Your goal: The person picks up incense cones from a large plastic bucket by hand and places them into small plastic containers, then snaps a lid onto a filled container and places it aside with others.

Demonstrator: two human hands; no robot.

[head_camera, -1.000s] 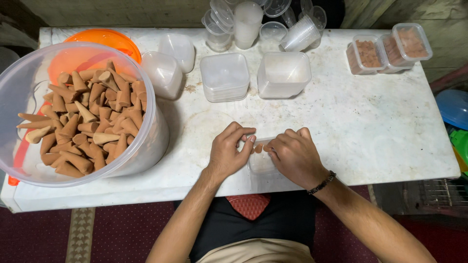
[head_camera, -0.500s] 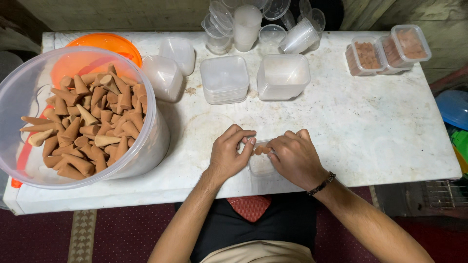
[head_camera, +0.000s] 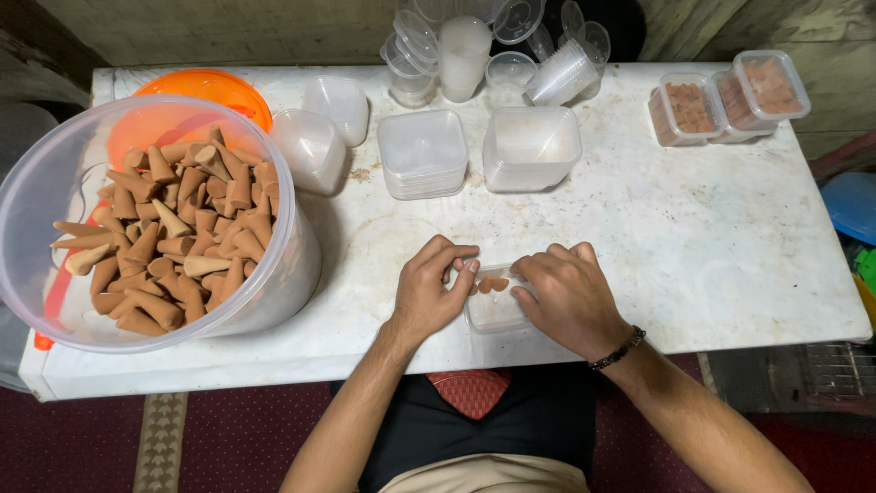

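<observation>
Left hand [head_camera: 431, 294] and right hand [head_camera: 568, 299], fingertips pinching brown cones [head_camera: 489, 285], steady them upright inside a small clear container [head_camera: 495, 309].

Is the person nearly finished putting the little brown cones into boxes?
Not nearly. Two filled boxes sit at the table's far right. Both hands, left hand and right hand, are setting cones into a small clear box. The big tub remains heaped with cones, and stacks of empty boxes wait.
</observation>
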